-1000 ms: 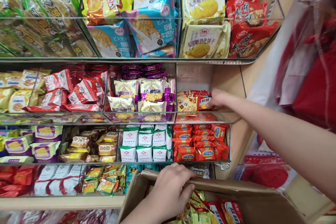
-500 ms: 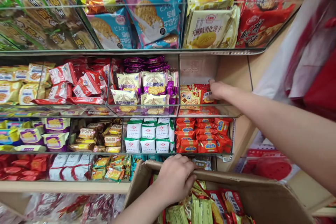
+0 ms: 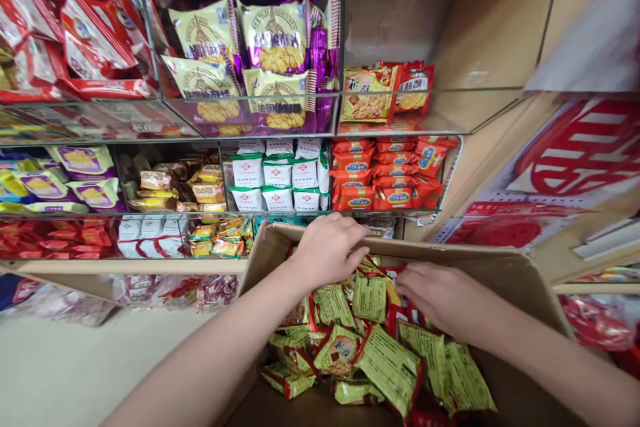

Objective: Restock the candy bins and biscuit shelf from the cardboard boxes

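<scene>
Your right hand (image 3: 434, 290) has come down from the shelf compartment into the cardboard box (image 3: 480, 272), and the view has dipped, so the shelf stands higher in it; your left hand (image 3: 327, 250) has stayed at the box's far edge, toward its far left corner; its fingers are bent over the rim with the thumb on the inner side, pinching the cardboard between them; your right hand is palm down over the far part of the box, fingers reaching in among the loose packets (image 3: 390, 363) — whether they pinch one you cannot tell, since the hand covers the spot

The loose packets lie jumbled, some showing printed backs, from the far edge toward the near part of the box; a small group of shelf packets (image 3: 370, 97) stands at the left end of its compartment, behind the clear front panel (image 3: 445, 113)

Each packet should be light, its film slick and crinkly, and the biscuit pictured on some suggests a brittle filling; take one by a crimped end or flat across its two broad faces — lightly, without squeezing the middle; a packet on top should come free more easily than one wedged below; the box wall looks stiff enough to steady by the rim, though bare cardboard may flex if you lean on it
</scene>
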{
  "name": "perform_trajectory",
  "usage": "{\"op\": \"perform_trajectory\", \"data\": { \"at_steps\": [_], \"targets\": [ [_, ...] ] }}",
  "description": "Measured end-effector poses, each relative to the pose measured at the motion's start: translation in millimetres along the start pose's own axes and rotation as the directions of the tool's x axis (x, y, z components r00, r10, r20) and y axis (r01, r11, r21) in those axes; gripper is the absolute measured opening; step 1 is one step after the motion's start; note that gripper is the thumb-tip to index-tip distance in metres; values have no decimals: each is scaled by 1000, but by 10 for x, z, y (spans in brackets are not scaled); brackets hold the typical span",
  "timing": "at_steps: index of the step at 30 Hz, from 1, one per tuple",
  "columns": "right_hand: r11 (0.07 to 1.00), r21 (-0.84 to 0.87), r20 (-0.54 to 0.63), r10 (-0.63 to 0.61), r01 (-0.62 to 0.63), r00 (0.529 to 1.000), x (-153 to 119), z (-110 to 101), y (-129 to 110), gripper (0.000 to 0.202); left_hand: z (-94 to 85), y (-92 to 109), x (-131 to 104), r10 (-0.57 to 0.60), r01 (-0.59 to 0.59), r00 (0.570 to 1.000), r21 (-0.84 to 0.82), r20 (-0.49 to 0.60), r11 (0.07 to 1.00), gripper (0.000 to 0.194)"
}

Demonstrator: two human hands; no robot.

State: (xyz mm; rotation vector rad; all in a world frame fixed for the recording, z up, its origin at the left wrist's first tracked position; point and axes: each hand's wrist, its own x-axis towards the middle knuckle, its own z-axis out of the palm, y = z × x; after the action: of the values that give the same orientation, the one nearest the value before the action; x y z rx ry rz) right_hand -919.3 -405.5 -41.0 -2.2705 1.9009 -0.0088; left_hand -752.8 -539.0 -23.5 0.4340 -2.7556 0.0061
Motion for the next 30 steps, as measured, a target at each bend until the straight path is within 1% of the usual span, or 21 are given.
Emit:
{"op": "perform_trajectory", "data": {
  "at_steps": [2, 4, 5, 6, 9, 11, 13, 19, 22, 24, 27, 30],
  "targets": [
    [993, 51, 88, 104, -108, 991, 102, 386, 191, 29, 4, 11, 4, -2, 2, 1000, 17, 7, 1000, 27],
    [981, 68, 123, 172, -181, 977, 214, 627, 343, 24, 9, 22, 7, -8, 7, 1000, 21, 18, 1000, 28],
    [972, 74, 142, 209, -221, 967, 255, 706, 392, 22, 10, 28, 8, -11, 10, 1000, 20, 22, 1000, 28],
    [960, 76, 164, 253, -268, 953, 284, 765, 424, 24, 11, 33, 8, -13, 13, 1000, 19, 26, 1000, 28],
    [912, 60, 222, 383, -405, 897, 316, 862, 446, 44, 7, 43, 9, -24, 24, 999, 23, 31, 999, 29],
    [884, 53, 248, 439, -464, 864, 331, 889, 436, 50, 6, 46, 9, -32, 31, 999, 29, 33, 999, 28],
    [862, 56, 265, 473, -504, 840, 360, 906, 419, 50, 8, 50, 10, -36, 35, 999, 35, 30, 999, 27],
    [809, 67, 235, 556, -584, 797, 456, 996, 337, 42, 21, 70, 9, -49, 48, 999, 56, 12, 997, 27],
    [799, 104, 219, 563, -593, 797, 466, 975, 313, 38, 9, 83, 3, -54, 53, 999, 50, 10, 997, 26],
    [800, 124, 179, 563, -587, 806, 451, 901, 287, 40, -5, 90, -6, -63, 62, 998, 37, 4, 997, 27],
    [819, 122, 46, 560, -561, 827, 383, 733, 196, 45, -21, 79, -26, -88, 87, 996, -29, -20, 996, 31],
    [853, 109, -62, 518, -510, 853, 261, 566, 61, 42, -28, 40, -53, -98, 82, 991, -174, -90, 981, 38]
  ]
}}
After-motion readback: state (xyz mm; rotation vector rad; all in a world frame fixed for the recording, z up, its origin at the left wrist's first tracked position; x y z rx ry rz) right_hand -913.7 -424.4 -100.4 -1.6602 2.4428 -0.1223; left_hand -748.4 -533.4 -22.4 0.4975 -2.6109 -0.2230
